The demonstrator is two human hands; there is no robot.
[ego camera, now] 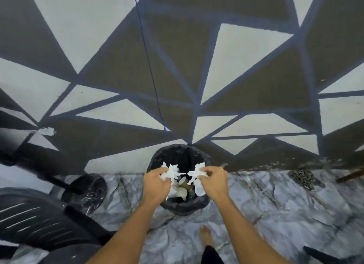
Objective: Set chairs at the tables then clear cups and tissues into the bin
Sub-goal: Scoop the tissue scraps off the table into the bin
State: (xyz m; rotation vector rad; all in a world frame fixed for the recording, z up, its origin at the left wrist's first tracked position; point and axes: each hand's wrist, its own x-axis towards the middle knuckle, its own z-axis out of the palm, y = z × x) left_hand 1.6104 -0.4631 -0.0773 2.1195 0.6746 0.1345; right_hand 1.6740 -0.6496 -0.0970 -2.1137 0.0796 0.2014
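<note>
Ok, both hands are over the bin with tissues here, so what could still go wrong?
1. The right tissue, pinched by the right hand, hangs close to the rim of the bin; a scrap might land on the marble floor.
2. Cups already show inside, so the left tissue in the left hand may settle high and fall out.

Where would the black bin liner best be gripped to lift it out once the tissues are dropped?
Probably at the near rim, from above: the bin liner folds over the bin's edge there in slack bunches that are easy to pinch, while the wall stands close behind the far side.
</note>
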